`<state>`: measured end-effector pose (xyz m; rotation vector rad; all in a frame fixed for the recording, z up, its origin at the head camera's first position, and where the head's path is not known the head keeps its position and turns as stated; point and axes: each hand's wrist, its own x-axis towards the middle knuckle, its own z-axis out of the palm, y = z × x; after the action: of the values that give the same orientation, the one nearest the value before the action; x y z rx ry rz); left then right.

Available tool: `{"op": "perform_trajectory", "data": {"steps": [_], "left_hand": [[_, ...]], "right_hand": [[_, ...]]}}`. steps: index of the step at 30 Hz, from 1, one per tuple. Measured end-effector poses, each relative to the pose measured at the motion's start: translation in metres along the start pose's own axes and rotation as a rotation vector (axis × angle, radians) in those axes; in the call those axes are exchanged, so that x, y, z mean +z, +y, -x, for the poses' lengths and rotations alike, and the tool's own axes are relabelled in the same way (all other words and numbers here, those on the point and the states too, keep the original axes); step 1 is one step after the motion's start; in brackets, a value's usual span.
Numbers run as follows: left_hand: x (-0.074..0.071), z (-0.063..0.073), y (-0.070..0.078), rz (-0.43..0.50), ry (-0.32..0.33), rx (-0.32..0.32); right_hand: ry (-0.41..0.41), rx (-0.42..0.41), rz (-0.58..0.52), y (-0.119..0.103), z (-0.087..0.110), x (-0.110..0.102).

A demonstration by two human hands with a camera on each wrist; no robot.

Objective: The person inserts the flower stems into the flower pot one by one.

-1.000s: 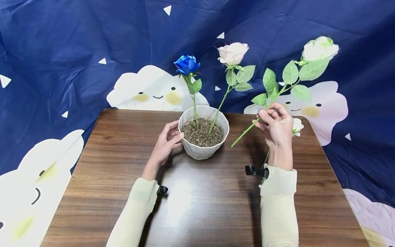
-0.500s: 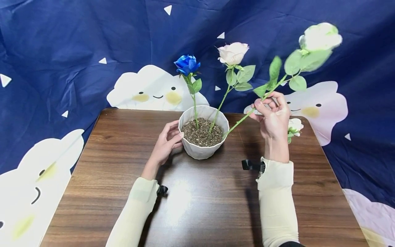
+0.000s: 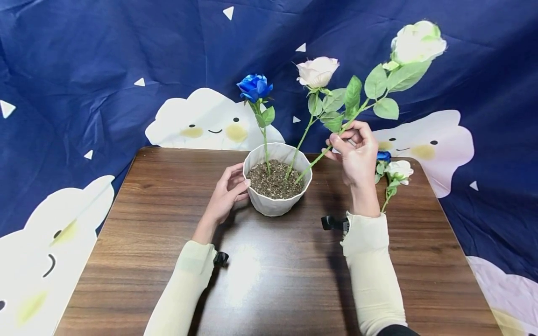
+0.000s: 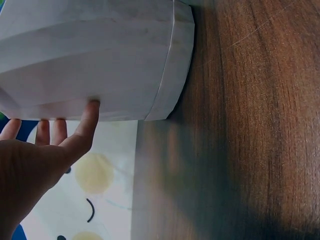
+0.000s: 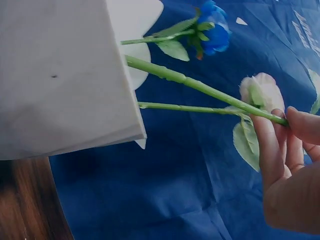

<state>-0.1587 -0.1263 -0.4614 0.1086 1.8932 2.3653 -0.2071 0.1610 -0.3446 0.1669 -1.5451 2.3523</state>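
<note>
The white faceted flowerpot (image 3: 277, 207), filled with dark soil (image 3: 275, 184), stands on the table with a blue rose (image 3: 255, 88) and a pale pink rose (image 3: 318, 73) upright in it. My left hand (image 3: 224, 198) rests against its left side, thumb on the wall and fingers spread toward the far side, as the left wrist view also shows. Between thumb and fingers, my right hand (image 3: 359, 154) pinches the stem of a white-green rose (image 3: 418, 43). That stem (image 5: 200, 90) slants over the right rim, its lower end inside the pot at the soil.
Beyond my right hand, a white rose (image 3: 401, 170) and another blue rose (image 3: 383, 156) lie at the table's right side. The brown wooden table (image 3: 273, 280) ends just behind the pot at a dark blue curtain (image 3: 105, 42) with cloud faces.
My right hand has moved left and away from me, bringing the white-green rose's stem end over the rim into the pot. The blue rose on the table came into view; my left hand stayed still.
</note>
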Motion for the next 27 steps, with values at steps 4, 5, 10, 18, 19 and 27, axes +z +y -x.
{"op": "perform_trajectory", "data": {"steps": [4, 5, 10, 18, 19, 27], "left_hand": [[0.0, 0.0, 0.0, 0.003, -0.001, 0.002], [0.0, 0.0, 0.0, 0.006, -0.001, 0.002], [-0.001, 0.0, -0.001, 0.012, -0.004, 0.007], [-0.001, -0.001, -0.002, 0.004, -0.002, 0.002], [-0.001, -0.001, -0.002, 0.002, -0.002, 0.002], [-0.002, -0.002, -0.002, -0.004, -0.001, 0.002]], "right_hand": [[0.004, -0.02, 0.054, 0.008, 0.001, 0.005], [0.004, -0.031, 0.068, 0.01, 0.001, 0.006], [-0.005, -0.096, 0.137, 0.019, 0.003, 0.013], [-0.023, -0.147, 0.265, 0.027, 0.003, 0.03], [-0.028, -0.151, 0.28, 0.028, 0.003, 0.032], [-0.102, -0.222, 0.407, 0.036, 0.002, 0.042]]}}
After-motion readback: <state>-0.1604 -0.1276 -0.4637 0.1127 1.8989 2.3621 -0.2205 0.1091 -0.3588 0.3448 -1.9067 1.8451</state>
